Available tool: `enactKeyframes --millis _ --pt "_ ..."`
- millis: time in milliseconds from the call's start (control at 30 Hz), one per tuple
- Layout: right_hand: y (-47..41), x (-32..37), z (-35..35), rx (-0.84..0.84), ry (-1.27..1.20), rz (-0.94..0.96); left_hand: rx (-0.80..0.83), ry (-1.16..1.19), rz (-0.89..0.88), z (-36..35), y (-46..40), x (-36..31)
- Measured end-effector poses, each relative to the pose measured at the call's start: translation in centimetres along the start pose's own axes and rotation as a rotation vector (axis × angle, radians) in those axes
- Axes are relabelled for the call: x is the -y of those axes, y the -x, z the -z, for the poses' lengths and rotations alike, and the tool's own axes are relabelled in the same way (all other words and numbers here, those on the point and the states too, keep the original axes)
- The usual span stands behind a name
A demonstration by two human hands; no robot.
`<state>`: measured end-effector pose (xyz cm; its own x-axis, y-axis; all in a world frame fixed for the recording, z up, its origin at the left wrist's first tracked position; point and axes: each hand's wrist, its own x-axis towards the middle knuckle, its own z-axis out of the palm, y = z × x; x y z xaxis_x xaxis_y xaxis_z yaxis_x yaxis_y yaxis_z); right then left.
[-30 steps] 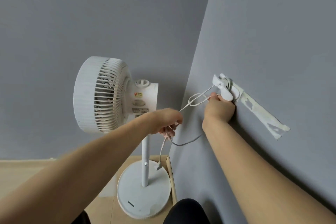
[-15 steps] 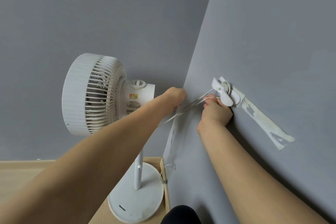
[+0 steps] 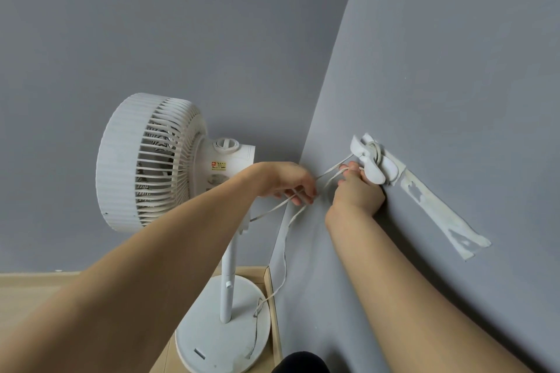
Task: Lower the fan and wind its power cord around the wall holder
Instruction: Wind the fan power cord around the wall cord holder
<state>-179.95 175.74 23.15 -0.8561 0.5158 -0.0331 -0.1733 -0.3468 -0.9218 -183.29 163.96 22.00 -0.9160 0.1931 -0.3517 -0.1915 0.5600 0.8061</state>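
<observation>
A white pedestal fan (image 3: 151,160) stands in the room corner on its round base (image 3: 222,339). Its thin white power cord (image 3: 285,254) hangs from my hands down to the base. A white wall holder (image 3: 371,160) is fixed to the right-hand wall, with a few turns of cord around it. My left hand (image 3: 288,180) pinches the cord a little left of the holder. My right hand (image 3: 356,191) rests against the wall just below the holder, its fingers on the cord strands running to it.
Two grey walls meet in a corner right behind the fan. A strip of worn white tape (image 3: 439,215) runs down the right wall from the holder. Wooden floor (image 3: 36,285) lies at the bottom left. A dark knee (image 3: 300,363) shows at the bottom edge.
My left hand rose from low beside the fan pole to the holder's height, drawing the cord up. The right hand stayed under the holder. The camera view shifted slightly.
</observation>
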Motion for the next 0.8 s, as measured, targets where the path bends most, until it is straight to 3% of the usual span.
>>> enactKeyframes --millis 267,433,600,733,800 --pt "-0.1 -0.5 -0.1 -0.006 -0.042 0.003 0.070 -0.135 -0.120 -0.3 -0.9 0.6" --pt "0.1 -0.4 0.1 0.017 -0.035 -0.020 0.048 -0.046 -0.136 -0.7 -2.1 0.9" --pt "0.1 -0.3 0.0 0.015 -0.050 -0.048 0.077 0.088 -0.110 -0.7 -2.5 0.6" --pt "0.2 -0.4 0.0 0.027 -0.026 -0.054 0.028 0.483 -0.073 0.1 -2.2 0.0" --pt "0.3 -0.3 0.1 0.022 -0.022 -0.070 -0.059 0.565 -0.109 0.6 -2.4 -0.7"
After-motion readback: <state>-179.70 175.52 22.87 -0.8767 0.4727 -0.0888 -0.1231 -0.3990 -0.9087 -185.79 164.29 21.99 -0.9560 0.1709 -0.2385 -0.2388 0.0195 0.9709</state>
